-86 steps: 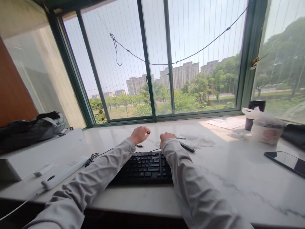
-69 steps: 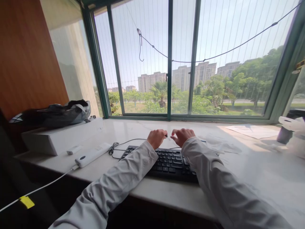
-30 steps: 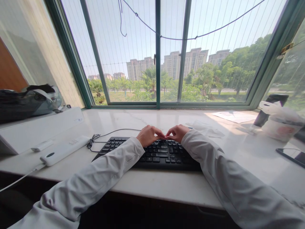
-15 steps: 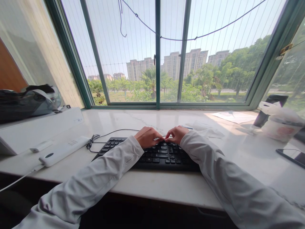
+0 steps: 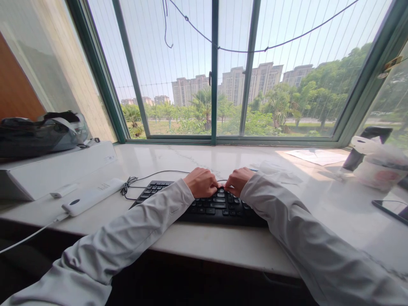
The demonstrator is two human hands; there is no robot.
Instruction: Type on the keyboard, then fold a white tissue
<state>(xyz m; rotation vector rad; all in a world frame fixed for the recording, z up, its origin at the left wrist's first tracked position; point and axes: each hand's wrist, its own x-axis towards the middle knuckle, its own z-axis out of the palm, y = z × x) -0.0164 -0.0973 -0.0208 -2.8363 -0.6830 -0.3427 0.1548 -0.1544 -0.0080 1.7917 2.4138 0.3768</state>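
A black keyboard lies on the pale stone sill-like counter, its thin black cable coiled by its left end. Over its back rows, my left hand is closed, thumb and fingers pressed together. My right hand faces it in a pinch, and the fingertips of both nearly meet at the keyboard's back edge. Whatever lies between the fingertips, if anything, is too small to make out. My grey sleeves cover part of the keys.
On the left are a long white device with a white cable, a white box and a dark bag on it. At right lie a phone, paper, clear plastic and a bagged tub. A window stands behind.
The view has shifted slightly. My left fingers have curled in more, and both hands stay close together at the keyboard's back edge.
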